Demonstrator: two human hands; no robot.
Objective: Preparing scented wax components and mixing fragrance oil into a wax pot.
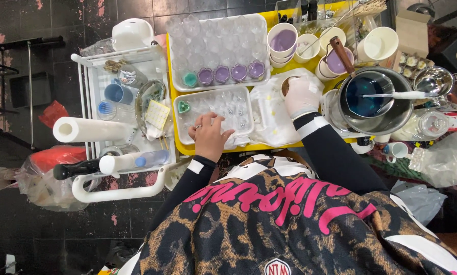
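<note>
My bare left hand (pixel 208 135), a ring on one finger, rests its spread fingertips on the near edge of a small white tray (pixel 181 120). The tray holds several small clear moulds and one teal heart-shaped piece (pixel 183 106). My right hand (pixel 302 94), in a white glove, curls around a small round cup (pixel 285 85) with a brownish inside, over crumpled white plastic (pixel 269 119). Just right of it stands a metal pot of dark blue liquid (pixel 363 97) with a white-handled tool (pixel 399 94) lying across it.
A larger tray (pixel 175 81) behind holds several clear cups, the nearest row filled teal and purple. White cups of purple liquid (pixel 282 39) stand at the back of the yellow table (pixel 183 149). A white cart (pixel 119 193) to the left carries a paper towel roll (pixel 88 129), cups and bottles.
</note>
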